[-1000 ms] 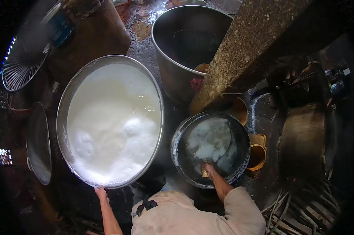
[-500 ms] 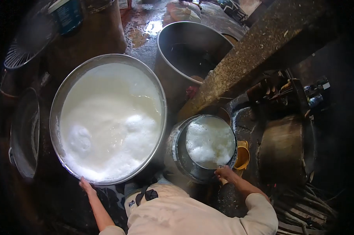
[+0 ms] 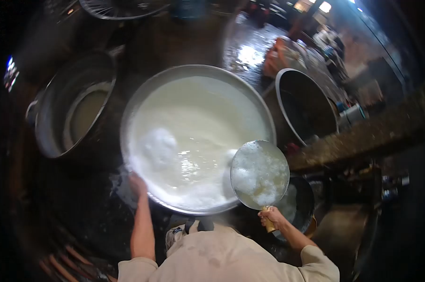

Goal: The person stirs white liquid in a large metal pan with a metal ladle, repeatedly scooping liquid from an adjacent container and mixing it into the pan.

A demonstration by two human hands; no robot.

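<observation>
A wide round metal vat (image 3: 198, 71) holds pale milky liquid with white foam along its near side. My left hand (image 3: 137, 184) is at the vat's near-left rim; its fingers are blurred, so I cannot make out whether they grip it. In my right hand (image 3: 272, 217), the fingers are wrapped round the wooden handle of a large round ladle (image 3: 259, 174). The ladle's bowl is full of cloudy, frothy liquid and hangs over the vat's near-right edge. Partly hidden behind the ladle and my right forearm is a dark pot (image 3: 306, 199) with some liquid in it.
To the left stands a deep metal pot (image 3: 102, 101) with liquid at its bottom. A tall metal drum (image 3: 279, 94) is at the back right, beside a thick wooden beam (image 3: 363, 145). Sticks of wood (image 3: 69, 263) lie at the lower left.
My right hand has lifted the filled ladle from the dark pot toward the vat. The view has swung left, showing more of the left pot. My left hand stays by the vat's rim.
</observation>
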